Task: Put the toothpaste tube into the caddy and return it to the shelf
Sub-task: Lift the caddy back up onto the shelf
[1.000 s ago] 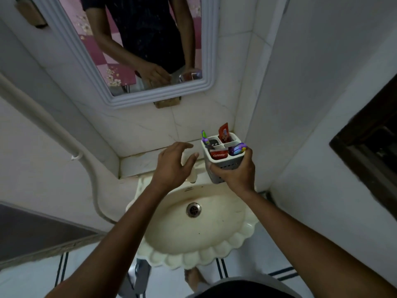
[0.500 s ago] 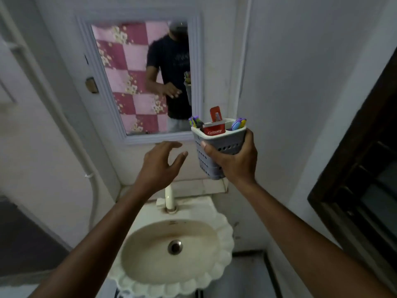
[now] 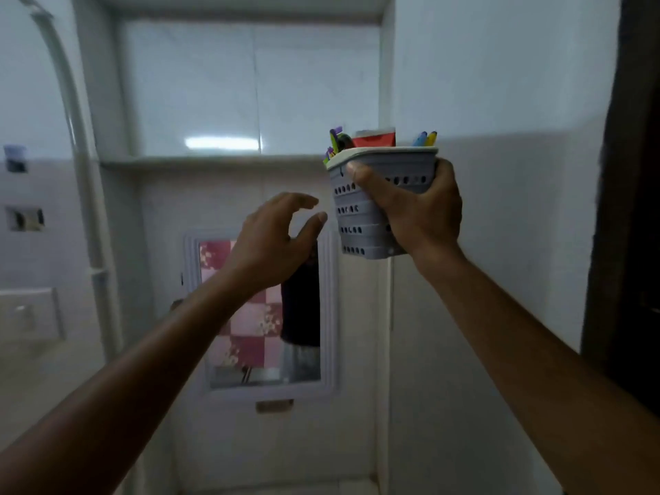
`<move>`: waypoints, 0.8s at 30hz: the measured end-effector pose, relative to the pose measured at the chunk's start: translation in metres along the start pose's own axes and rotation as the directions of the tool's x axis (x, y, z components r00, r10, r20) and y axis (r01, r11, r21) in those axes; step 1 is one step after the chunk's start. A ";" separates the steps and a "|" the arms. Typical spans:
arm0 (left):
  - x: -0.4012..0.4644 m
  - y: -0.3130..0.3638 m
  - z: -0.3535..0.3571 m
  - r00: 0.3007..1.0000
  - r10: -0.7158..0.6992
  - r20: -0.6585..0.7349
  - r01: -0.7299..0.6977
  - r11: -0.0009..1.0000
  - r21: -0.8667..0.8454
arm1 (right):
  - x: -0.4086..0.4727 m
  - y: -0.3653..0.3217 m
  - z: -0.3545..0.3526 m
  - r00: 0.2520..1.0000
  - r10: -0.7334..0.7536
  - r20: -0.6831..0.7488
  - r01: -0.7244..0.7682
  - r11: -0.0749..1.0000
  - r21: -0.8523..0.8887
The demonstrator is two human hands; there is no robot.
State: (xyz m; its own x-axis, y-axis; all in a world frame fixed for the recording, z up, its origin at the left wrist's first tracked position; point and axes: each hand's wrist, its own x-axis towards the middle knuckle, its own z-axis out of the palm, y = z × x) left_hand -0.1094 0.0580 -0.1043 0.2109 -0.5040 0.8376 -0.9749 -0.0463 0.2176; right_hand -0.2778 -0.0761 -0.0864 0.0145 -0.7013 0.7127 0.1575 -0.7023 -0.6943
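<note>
Raised toward the white tiled shelf's front edge (image 3: 214,161), the light, stiff grey perforated plastic caddy (image 3: 360,223) is clasped mid-wall by the right hand (image 3: 414,212); left hand (image 3: 271,241) spread, empty.

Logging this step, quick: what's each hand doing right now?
Left hand: open, fingers curled, holding nothing.
Right hand: closed around the grey caddy, held up near the shelf.

White-framed mirror (image 3: 262,316), white pipe (image 3: 84,173), tiled wall (image 3: 500,83)
</note>
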 end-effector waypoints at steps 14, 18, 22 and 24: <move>0.167 -0.025 -0.030 0.970 0.136 -0.202 -0.123 0.989 0.078 | 0.139 -0.085 0.075 0.989 -0.042 -0.140 0.052 0.996 0.069; 0.181 -0.048 -0.007 0.977 0.103 -0.187 -0.090 0.993 0.078 | 0.159 -0.068 0.099 0.984 -0.053 -0.172 0.058 0.998 0.021; 0.190 -0.072 0.013 0.985 0.073 -0.155 -0.058 0.993 0.099 | 0.173 -0.049 0.120 0.971 -0.095 -0.220 0.086 0.995 -0.047; 0.195 -0.083 0.023 0.990 0.055 -0.128 -0.036 0.988 0.149 | 0.179 -0.039 0.129 0.967 -0.123 -0.223 0.109 0.991 -0.073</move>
State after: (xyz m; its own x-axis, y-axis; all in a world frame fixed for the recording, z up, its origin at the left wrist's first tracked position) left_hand 0.0111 -0.0560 0.0292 0.1643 -0.3912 0.9055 -0.9815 -0.1567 0.1104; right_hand -0.1538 -0.1584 0.0816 -0.2254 -0.6190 0.7523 0.0854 -0.7818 -0.6177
